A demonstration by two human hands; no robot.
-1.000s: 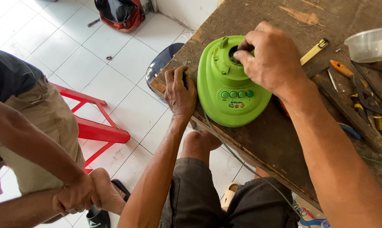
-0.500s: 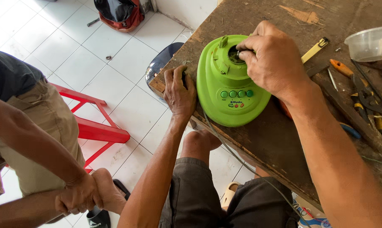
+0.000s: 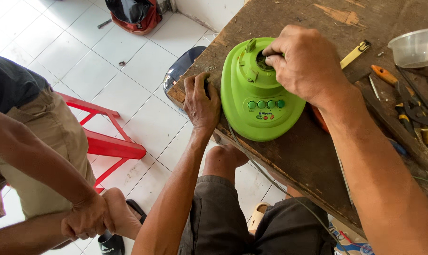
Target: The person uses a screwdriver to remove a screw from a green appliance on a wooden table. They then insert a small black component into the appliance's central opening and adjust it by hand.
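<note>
green blender base [image 3: 259, 108] | top hub pinched at 12 o'clock by closed right hand [image 3: 303, 63] | left hand [image 3: 200, 101] laid flat, holding nothing, at 9 o'clock, on wooden table [image 3: 308, 156]

Blender base [image 3: 261, 101] is loud lime green, with a row of darker green buttons [image 3: 267, 104] and a couple tiny red-orange ones under them. Worktop [image 3: 313, 156] is dark weathered brown wood. Floor [image 3: 58, 52] is plain white tile, stool [image 3: 111, 144] bright red, screwdriver handle [image 3: 383, 74] orange, bowl [image 3: 416, 47] clear.
</note>
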